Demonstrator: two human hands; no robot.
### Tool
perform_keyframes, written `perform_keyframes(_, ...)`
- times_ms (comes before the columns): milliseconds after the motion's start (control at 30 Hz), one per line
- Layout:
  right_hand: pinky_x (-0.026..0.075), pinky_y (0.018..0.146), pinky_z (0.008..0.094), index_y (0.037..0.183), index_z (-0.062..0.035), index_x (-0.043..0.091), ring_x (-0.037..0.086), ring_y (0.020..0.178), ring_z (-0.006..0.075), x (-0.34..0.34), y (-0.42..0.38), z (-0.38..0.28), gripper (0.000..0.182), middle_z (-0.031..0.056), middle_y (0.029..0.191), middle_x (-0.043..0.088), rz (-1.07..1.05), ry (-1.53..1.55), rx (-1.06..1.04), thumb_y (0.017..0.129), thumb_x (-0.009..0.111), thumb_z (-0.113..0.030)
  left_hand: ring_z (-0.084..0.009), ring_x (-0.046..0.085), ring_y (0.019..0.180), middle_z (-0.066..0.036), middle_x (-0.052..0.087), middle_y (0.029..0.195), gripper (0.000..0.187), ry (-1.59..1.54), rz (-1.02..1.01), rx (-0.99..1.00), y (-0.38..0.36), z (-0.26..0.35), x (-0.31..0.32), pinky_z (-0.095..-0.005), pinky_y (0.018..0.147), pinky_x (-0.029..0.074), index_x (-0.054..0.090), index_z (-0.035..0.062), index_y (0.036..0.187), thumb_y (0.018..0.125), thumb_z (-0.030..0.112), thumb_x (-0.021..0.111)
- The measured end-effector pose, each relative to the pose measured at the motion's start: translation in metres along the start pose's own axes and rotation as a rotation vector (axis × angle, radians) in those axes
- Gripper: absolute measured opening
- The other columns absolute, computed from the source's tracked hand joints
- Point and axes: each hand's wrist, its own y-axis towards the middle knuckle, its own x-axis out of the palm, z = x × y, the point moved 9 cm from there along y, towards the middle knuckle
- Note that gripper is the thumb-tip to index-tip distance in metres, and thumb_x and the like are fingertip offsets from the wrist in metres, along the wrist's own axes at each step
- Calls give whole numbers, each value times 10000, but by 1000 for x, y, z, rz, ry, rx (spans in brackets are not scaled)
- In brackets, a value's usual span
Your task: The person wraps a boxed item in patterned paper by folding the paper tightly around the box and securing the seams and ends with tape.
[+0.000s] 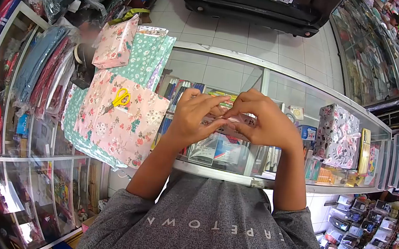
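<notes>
Holding a small packet between both sets of fingertips, you have it before your chest, left hand and right hand equally near, its long axis seemingly crosswise. Below is the counter; farther left, scissors lie on floral paper.

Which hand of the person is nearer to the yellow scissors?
Left. The left hand is to the right of the yellow scissors, apart from them. The right hand is farther right, on the other side of the left hand.
</notes>
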Motion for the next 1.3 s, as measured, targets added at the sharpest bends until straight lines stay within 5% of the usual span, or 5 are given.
perform_keyframes(300,554,835,402,962,-85,833,638,976,281,0,-5,-11,263,84,957,699,60,-88,-46,706,864,-31,-195,722,897,1,801,922,582,2,-15,-33,-3,-3,1,-398,913,451,680,75,1316,777,146,889)
perform_keyframes(633,560,770,391,948,-60,790,661,882,281,1,-26,-16,196,74,892,727,256,-25,-78,760,833,-24,-168,715,897,11,788,889,586,-36,-9,-43,-2,-4,2,-377,893,441,696,61,1305,755,114,890)
perform_keyframes(933,529,791,386,981,-45,778,640,892,298,-8,-43,-13,248,89,906,732,402,-18,-43,746,858,-51,-170,724,916,13,798,899,595,-2,-6,-20,-1,-3,1,-371,886,442,704,52,1293,761,207,921)
perform_keyframes(1300,498,741,390,955,-25,777,595,845,283,-16,-20,-4,221,85,849,676,246,-90,13,778,854,-134,-196,733,904,4,807,922,533,37,7,-45,1,-3,1,-394,862,468,739,55,1193,740,248,944)
